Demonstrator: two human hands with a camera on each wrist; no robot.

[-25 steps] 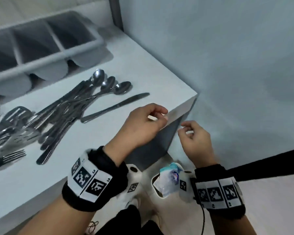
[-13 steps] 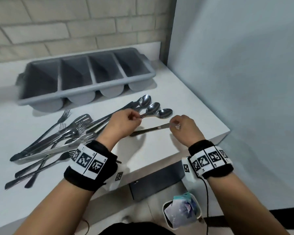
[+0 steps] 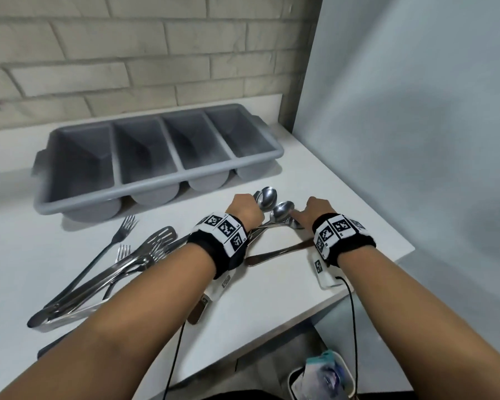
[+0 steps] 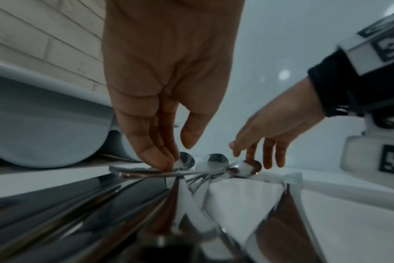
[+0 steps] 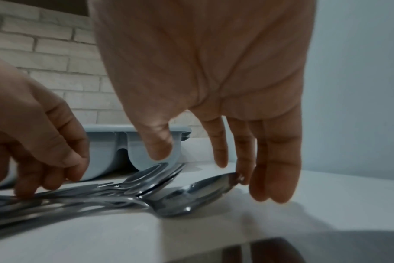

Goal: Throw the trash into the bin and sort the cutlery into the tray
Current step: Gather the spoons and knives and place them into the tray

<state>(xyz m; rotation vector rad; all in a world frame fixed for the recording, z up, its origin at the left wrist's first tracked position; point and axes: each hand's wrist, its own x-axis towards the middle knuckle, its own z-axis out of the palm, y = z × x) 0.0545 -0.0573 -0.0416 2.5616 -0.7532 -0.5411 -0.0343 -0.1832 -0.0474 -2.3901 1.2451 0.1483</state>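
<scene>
Both forearms reached forward over the white table (image 3: 286, 284), wrists bent so that the fingers pointed down at the fanned bowls of three spoons. The left hand (image 3: 244, 212) hung over the leftmost spoon (image 4: 184, 161); its fingers (image 4: 156, 156) were pressed together, their tips touching the spoon's neck, the thumb held apart above the bowl. Whether it actually pinched the spoon could not be told. The right hand (image 3: 312, 212) came down with fingers nearly straight and slightly spread; one fingertip (image 5: 244, 175) touched the far rim of the rightmost spoon (image 5: 191, 195), while the thumb hovered free over the middle spoon (image 4: 212, 161).

The spoon handles ran back under the left wrist into a heap of cutlery: forks (image 3: 124, 229), a slotted spatula (image 3: 160, 236) and a knife (image 3: 277, 252) lying between the two wrists. The grey four-compartment tray (image 3: 156, 180) stood just behind the spoons, near the brick wall. The bin (image 3: 324, 379), holding crumpled trash, sat on the floor below the table's corner.
</scene>
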